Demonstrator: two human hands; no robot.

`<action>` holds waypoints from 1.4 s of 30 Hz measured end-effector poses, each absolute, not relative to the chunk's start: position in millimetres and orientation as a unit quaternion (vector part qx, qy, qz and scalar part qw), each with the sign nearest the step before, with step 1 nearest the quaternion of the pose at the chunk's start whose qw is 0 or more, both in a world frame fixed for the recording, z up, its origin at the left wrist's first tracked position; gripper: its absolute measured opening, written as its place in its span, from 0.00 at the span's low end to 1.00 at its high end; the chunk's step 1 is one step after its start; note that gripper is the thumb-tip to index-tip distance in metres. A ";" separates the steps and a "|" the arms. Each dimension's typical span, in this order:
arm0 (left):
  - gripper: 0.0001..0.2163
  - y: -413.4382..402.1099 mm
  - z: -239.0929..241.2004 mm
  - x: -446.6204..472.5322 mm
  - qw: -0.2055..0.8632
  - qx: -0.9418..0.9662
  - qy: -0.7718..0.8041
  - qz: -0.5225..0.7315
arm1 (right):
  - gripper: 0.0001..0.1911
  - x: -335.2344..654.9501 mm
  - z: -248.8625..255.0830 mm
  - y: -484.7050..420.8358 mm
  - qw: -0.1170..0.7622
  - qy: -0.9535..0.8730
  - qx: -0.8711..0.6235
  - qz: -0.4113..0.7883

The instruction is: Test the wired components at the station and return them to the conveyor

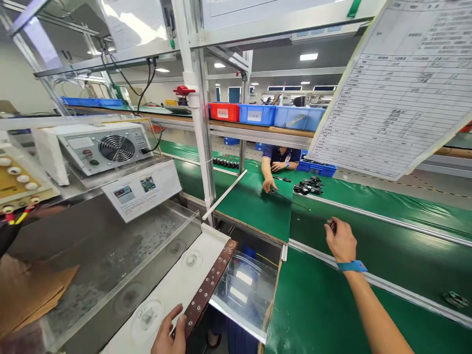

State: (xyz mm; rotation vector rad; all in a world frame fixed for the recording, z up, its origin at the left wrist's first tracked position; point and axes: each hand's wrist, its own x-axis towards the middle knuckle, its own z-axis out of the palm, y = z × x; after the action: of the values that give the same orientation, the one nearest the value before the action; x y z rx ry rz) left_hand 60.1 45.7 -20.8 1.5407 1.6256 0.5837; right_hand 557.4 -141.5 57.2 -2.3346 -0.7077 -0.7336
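While my right hand [342, 241] is above the green belt [317, 231], its fingers pinch a small dark part [333, 225], from which a thin wire [298, 203] seems to run toward a co-worker's hand [270, 185] across from me. For handling it well, I judge it better to hold the part lightly by its body and leave the wire slack, so it takes no pull. My left hand [170, 330] is at the near end of the brown strip [211, 278], fingers bent; whether they grip it, I cannot tell.

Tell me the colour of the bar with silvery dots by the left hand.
Dark reddish brown; the bar shows best in the head view.
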 end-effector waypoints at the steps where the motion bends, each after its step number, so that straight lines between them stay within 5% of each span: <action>1: 0.20 40.0 -11.2 65.0 0.402 0.600 0.640 0.262 | 0.23 541.3 75.7 -139.6 0.324 -0.313 -0.842 -0.298; 6: 0.24 -9.6 65.1 97.9 0.396 0.637 0.501 0.432 | 0.22 438.1 152.1 -103.8 0.390 -0.595 -0.692 -0.120; 10: 0.34 -30.0 100.5 106.9 0.439 0.667 0.415 0.435 | 0.20 348.0 158.6 -36.1 0.342 -0.762 -0.543 0.089; 14: 0.19 -38.8 80.2 84.3 0.609 0.502 0.456 0.411 | 0.18 244.5 106.2 51.7 0.291 -0.812 -0.478 0.164; 20: 0.22 -68.5 23.6 22.5 0.739 0.244 0.433 0.455 | 0.16 118.4 5.3 131.3 0.073 -0.818 -0.554 0.135; 26: 0.24 -103.0 -15.9 -8.7 0.808 0.158 0.415 0.388 | 0.25 75.3 -44.2 136.6 0.016 -0.810 -0.573 0.122; 34: 0.24 -77.8 7.5 1.9 0.752 0.239 0.447 0.420 | 0.33 82.2 -59.5 139.2 0.011 -0.801 -0.581 0.141; 42: 0.22 -3.5 23.2 -10.3 0.574 0.379 0.558 0.464 | 0.19 90.4 -63.1 139.8 0.029 -0.825 -0.534 0.184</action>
State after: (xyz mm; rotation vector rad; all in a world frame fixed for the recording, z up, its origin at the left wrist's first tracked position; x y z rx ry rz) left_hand -10.3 -3.5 23.2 0.8891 1.3082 1.0874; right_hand 90.4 139.8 -63.1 -1.6464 -2.5455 0.5671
